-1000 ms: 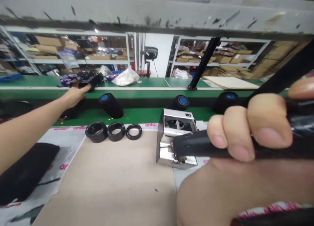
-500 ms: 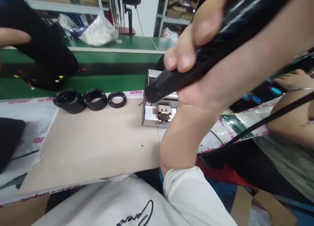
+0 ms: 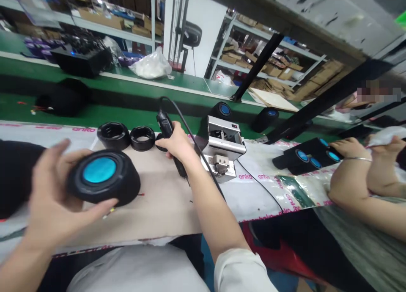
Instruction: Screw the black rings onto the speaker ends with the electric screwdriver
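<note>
Speaker (image 3: 101, 177) is sitting in your cupped left hand (image 3: 53, 194) at lower left, its blue face tilted up for viewing; rings (image 3: 113, 135) are lying at centre; your right hand (image 3: 176, 144) is wrapping a corded screwdriver (image 3: 165, 127), keeping it upright beside the steel jig (image 3: 222, 144).

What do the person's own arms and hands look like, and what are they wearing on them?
The left hand and right hand are bare: no gloves, rings or bracelets show. The left forearm and right forearm are bare too. A loose white sleeve ends near the right elbow, and a white top shows below.
</note>
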`<state>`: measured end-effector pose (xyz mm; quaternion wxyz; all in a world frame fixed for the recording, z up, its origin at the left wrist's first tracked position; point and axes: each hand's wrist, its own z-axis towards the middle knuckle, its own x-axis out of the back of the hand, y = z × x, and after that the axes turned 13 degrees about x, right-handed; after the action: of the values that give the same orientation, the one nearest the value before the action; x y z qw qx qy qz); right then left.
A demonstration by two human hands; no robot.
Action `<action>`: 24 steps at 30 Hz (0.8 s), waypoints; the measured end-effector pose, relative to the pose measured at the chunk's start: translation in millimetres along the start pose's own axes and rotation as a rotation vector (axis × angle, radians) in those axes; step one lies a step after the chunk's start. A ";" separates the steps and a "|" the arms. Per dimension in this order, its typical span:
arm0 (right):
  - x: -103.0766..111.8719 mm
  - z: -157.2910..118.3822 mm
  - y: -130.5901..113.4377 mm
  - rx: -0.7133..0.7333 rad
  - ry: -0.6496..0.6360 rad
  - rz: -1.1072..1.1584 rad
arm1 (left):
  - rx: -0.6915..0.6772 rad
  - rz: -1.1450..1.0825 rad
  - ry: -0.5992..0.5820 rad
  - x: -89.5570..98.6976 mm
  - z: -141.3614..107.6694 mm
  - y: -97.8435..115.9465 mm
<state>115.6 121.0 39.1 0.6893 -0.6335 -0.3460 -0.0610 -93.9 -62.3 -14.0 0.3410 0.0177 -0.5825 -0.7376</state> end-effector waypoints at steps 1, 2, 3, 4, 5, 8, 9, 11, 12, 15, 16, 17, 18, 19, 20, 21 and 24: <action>-5.4 1.4 0.0 -0.027 -0.003 -0.029 | 0.014 -0.031 -0.016 -4.6 -8.0 -7.2; -10.0 2.2 -0.9 -0.054 -0.009 -0.063 | 0.038 -0.046 -0.034 -9.1 -14.6 -13.0; -13.6 2.6 -2.6 -0.080 -0.017 -0.095 | 0.068 -0.043 -0.052 -12.9 -19.5 -16.8; -16.5 2.8 -4.4 -0.103 -0.027 -0.125 | 0.095 -0.027 -0.066 -15.5 -22.8 -18.7; -18.6 2.9 -5.8 -0.122 -0.036 -0.150 | 0.116 -0.015 -0.083 -16.8 -24.6 -18.8; -22.2 5.5 -4.7 -0.151 -0.047 -0.183 | 0.137 -0.047 -0.160 -13.8 -23.9 -12.6; -22.7 7.3 -2.3 -0.151 -0.040 -0.185 | 0.142 -0.073 -0.184 -11.3 -22.5 -10.1; -21.7 10.6 3.5 -0.137 -0.012 -0.178 | 0.151 -0.118 -0.231 -5.7 -19.4 -6.9; -19.9 10.9 5.8 -0.125 0.009 -0.167 | 0.149 -0.127 -0.256 -3.1 -17.8 -6.7; -8.9 -1.6 4.0 -0.061 0.099 -0.098 | 0.154 -0.115 -0.308 0.3 -14.6 -9.3; -4.2 -11.6 -0.3 -0.029 0.125 -0.062 | 0.158 -0.110 -0.304 -1.3 -14.5 -10.3; 0.3 -24.3 -6.1 0.005 0.141 -0.024 | 0.166 -0.105 -0.278 -4.9 -15.2 -10.8; 4.3 -39.3 -13.0 0.044 0.147 0.019 | 0.178 -0.099 -0.232 -10.4 -16.8 -10.6; 7.3 -55.5 -20.4 0.080 0.139 0.056 | 0.186 -0.094 -0.165 -17.7 -19.2 -9.5; 9.2 -71.8 -27.7 0.118 0.126 0.091 | 0.192 -0.095 -0.097 -26.1 -22.4 -7.6; 10.0 -87.4 -34.4 0.170 0.119 0.116 | 0.196 -0.100 -0.044 -35.0 -26.3 -5.1; 8.3 -121.7 -46.8 0.303 0.113 0.126 | 0.144 -0.123 -0.040 -55.3 -38.8 4.2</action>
<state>146.1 3.6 87.7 0.7978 -0.5383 -0.2715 -0.0002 -33.1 -66.6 -43.2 0.2814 0.0630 -0.6384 -0.7137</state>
